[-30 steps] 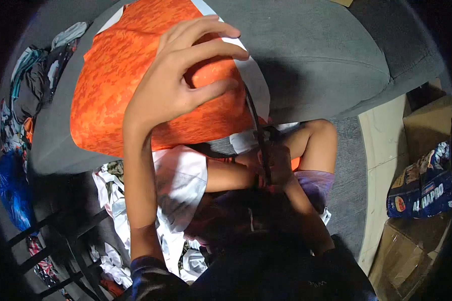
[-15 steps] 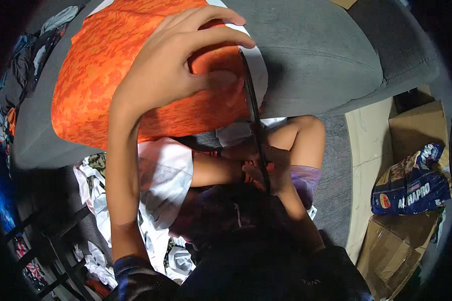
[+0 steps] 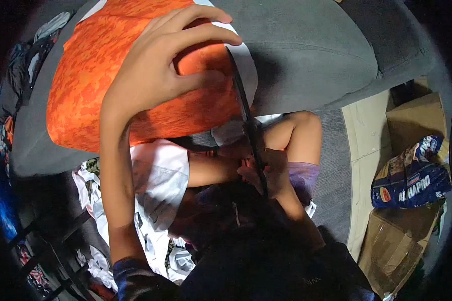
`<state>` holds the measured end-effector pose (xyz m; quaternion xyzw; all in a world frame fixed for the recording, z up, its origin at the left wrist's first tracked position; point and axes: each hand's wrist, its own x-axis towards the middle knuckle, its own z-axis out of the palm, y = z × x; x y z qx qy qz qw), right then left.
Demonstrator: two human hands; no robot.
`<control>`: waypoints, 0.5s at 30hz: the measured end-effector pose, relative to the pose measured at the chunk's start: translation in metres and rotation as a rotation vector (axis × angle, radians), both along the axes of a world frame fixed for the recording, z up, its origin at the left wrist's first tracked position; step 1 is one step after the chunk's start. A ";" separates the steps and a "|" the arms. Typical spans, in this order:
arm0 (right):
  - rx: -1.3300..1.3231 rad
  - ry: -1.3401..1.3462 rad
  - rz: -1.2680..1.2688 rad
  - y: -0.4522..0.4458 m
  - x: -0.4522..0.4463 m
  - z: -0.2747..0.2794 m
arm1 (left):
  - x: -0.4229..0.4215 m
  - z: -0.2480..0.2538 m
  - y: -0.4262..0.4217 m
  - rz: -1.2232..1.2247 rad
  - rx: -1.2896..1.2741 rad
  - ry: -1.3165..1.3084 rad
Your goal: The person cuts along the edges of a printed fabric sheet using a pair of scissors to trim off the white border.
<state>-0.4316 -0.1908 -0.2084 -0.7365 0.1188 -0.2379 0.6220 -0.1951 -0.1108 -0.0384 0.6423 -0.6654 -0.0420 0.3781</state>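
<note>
A piece of orange mottled cloth (image 3: 80, 95) with a white edge (image 3: 248, 67) is spread over a grey padded surface. My left hand (image 3: 150, 70) is over it, fingers apart and curved, with the thumb close to the cloth; I cannot tell how firmly it touches. A long, thin black object (image 3: 245, 108) slants from beside the cloth's white edge down to my right hand (image 3: 275, 173). That hand lies in shadow above my lap, its fingers curled around the lower end. What exactly the black object is stays unclear in the dimness.
The grey padded seat (image 3: 311, 60) stretches to the right. White cloth (image 3: 160, 170) lies over my leg, with more fabric below. On the right are a dark blue printed bag (image 3: 412, 175) and cardboard boxes (image 3: 394, 246). Dark bars (image 3: 60, 251) stand at lower left.
The view has shifted slightly, so the cloth, hands and black object appear a little further left. My hands keep nearly the same pose.
</note>
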 end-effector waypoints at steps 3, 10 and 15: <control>-0.082 0.023 -0.001 -0.002 -0.002 0.013 | 0.008 -0.012 -0.001 0.045 -0.005 -0.099; -0.133 0.027 -0.038 0.000 -0.001 0.021 | 0.012 -0.018 -0.001 0.090 -0.002 -0.188; -0.045 0.107 -0.019 0.000 -0.005 0.029 | 0.012 -0.017 0.000 0.093 0.010 -0.198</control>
